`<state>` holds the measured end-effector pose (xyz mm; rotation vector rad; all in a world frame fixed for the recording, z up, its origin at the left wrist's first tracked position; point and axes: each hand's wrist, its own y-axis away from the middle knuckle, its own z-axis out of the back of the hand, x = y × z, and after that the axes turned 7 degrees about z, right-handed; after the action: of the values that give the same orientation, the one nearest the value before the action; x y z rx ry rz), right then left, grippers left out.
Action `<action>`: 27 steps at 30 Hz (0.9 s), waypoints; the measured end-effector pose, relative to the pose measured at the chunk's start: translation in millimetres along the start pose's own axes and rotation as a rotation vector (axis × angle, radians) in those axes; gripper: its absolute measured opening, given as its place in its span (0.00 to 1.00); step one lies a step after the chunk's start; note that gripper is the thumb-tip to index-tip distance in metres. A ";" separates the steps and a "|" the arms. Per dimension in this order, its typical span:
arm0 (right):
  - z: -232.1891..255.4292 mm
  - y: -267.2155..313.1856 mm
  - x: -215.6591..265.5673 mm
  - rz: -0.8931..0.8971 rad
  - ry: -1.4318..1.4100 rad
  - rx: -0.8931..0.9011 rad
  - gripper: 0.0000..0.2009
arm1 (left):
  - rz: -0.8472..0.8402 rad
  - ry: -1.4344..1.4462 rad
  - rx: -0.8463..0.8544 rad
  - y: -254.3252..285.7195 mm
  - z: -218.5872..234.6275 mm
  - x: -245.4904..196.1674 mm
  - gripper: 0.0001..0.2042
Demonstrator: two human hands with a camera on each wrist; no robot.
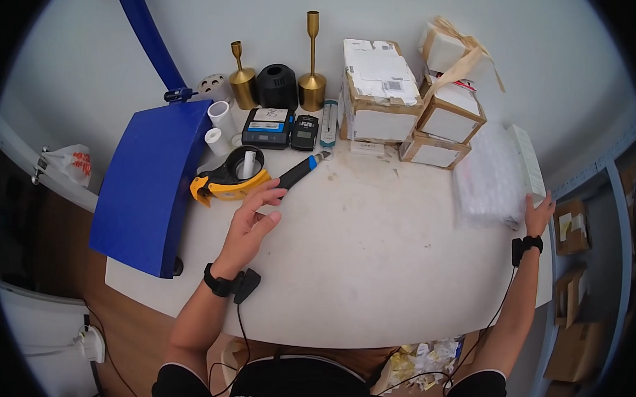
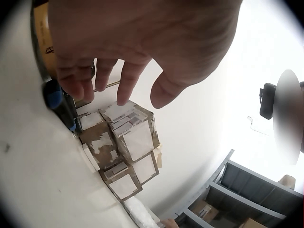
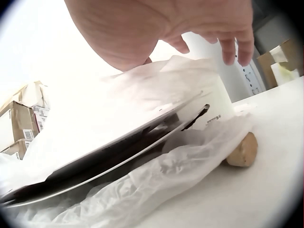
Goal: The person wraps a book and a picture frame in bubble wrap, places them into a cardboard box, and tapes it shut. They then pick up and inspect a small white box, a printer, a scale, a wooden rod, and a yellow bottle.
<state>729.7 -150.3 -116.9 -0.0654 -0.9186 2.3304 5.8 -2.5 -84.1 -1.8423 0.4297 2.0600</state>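
My left hand (image 1: pixel 248 227), fingers extended and thumb apart, hovers beside a black-and-blue utility knife (image 1: pixel 298 175) and a yellow tape dispenser (image 1: pixel 240 189). Nothing is gripped in it; in the left wrist view its fingers (image 2: pixel 125 83) spread loosely. At the table's right edge, my right hand (image 1: pixel 539 215) is at the near end of a long white box (image 1: pixel 525 161). Clear plastic wrapping (image 1: pixel 485 181) lies just left of that box. The right wrist view shows my fingers (image 3: pixel 244 47) reaching past the white end, with crinkled wrapping (image 3: pixel 156 183) below; the thumb is mostly hidden.
Taped cardboard boxes (image 1: pixel 381 123) stand stacked at the back. Brass candlesticks (image 1: pixel 312 85), a label printer (image 1: pixel 268 129) and white paper rolls (image 1: pixel 217 141) crowd the back left. A blue panel (image 1: pixel 152 184) covers the left side. Shelves (image 1: pixel 620 190) flank the right.
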 end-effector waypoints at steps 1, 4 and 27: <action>10.3 5.5 15.8 0.034 0.061 -0.150 0.35 | -0.010 -0.122 0.030 0.4 1.3 -0.8 0.22; 46.3 23.9 91.0 0.226 -0.119 -0.254 0.35 | -0.116 -0.454 0.018 0.3 0.0 4.2 0.27; 71.8 162.5 483.7 -0.050 -1.274 1.269 0.25 | -0.212 -1.035 -0.139 -1.3 -9.2 17.6 0.24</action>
<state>235.3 -9.1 -81.1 2.0130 0.3004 2.3027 12.9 -4.5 -102.7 -0.6190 -0.1843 2.5504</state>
